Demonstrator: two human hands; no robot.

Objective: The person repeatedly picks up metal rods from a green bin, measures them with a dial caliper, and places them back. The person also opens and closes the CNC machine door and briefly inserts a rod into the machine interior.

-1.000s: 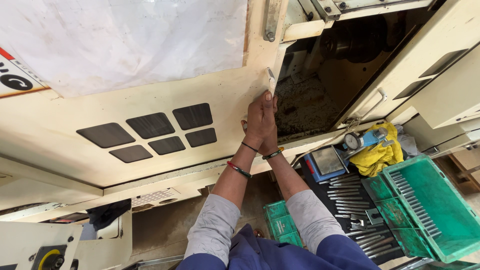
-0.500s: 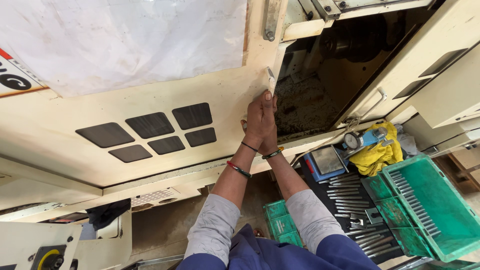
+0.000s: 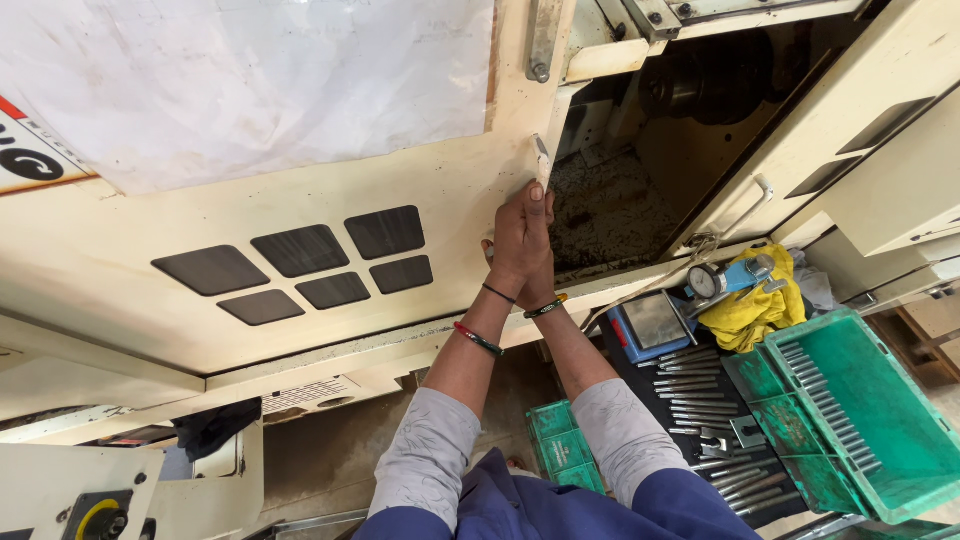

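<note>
- Left hand (image 3: 515,245) and right hand (image 3: 540,265) are pressing together, fingers closed around the cream sliding door (image 3: 300,290)'s edge handle (image 3: 541,160).
- The handle is protruding just above the fingertips.

A green tray (image 3: 880,440) sits beside steel rods (image 3: 700,390), a yellow cloth (image 3: 745,315), and a dial gauge (image 3: 706,281).

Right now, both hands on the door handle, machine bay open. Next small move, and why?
Probably a short sideways pull on the handle to test whether the cream sliding door runs freely. Both the left hand and right hand are stacked at the door's edge just below it, and the bay beside them stands open and dark, with gritty debris on its floor.
</note>
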